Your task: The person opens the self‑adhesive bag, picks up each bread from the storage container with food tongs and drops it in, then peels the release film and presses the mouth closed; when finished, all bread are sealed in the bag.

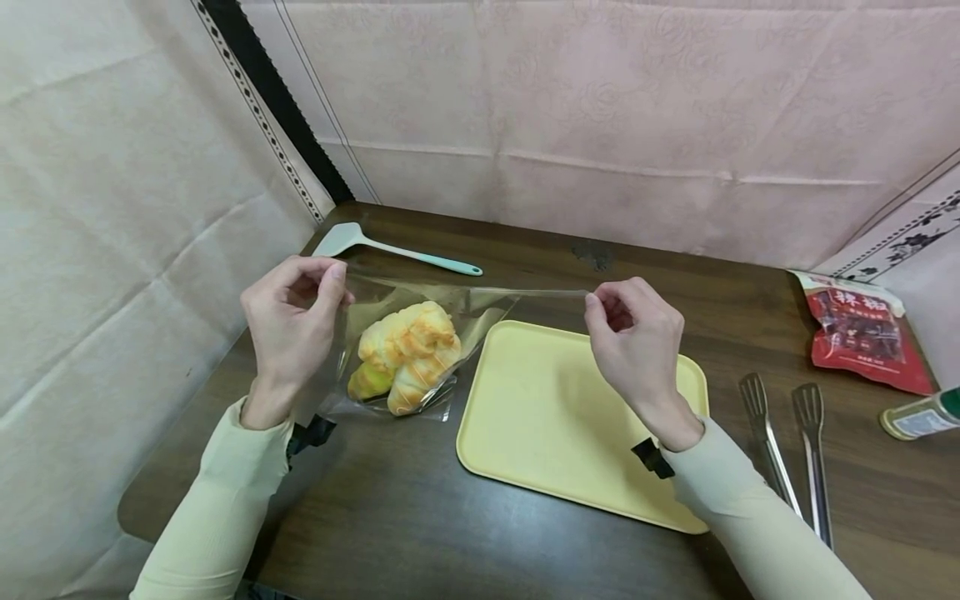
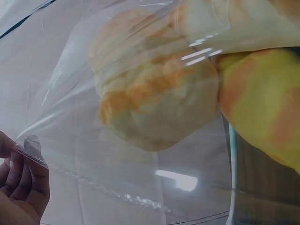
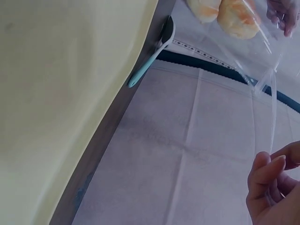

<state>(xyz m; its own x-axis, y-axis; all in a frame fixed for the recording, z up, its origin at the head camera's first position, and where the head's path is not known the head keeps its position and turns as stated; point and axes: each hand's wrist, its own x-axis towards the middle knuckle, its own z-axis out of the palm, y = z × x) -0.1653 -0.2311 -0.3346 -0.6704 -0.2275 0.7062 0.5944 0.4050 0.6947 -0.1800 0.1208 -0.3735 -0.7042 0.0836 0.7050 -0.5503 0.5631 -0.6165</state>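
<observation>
A clear plastic bag [image 1: 480,312] hangs stretched between both hands, with several bread rolls [image 1: 408,346] inside, pale with orange-brown stripes and one yellower. My left hand [image 1: 296,312] pinches the bag's upper left corner between thumb and forefinger. My right hand [image 1: 637,342] pinches a thin strip of the bag's upper edge, drawn out over the yellow tray [image 1: 517,417]. In the left wrist view the rolls [image 2: 150,89] show through the film, close to the camera. The right wrist view shows the strip running taut from the fingertips [image 3: 262,161] towards the bag.
Behind the bag lies a pale turquoise spatula [image 1: 405,250]. Right of the tray are two metal forks [image 1: 765,433], a red snack packet [image 1: 862,333] and a green-capped jar [image 1: 918,421]. Cloth-covered walls [image 1: 600,125] close off the table's back and left.
</observation>
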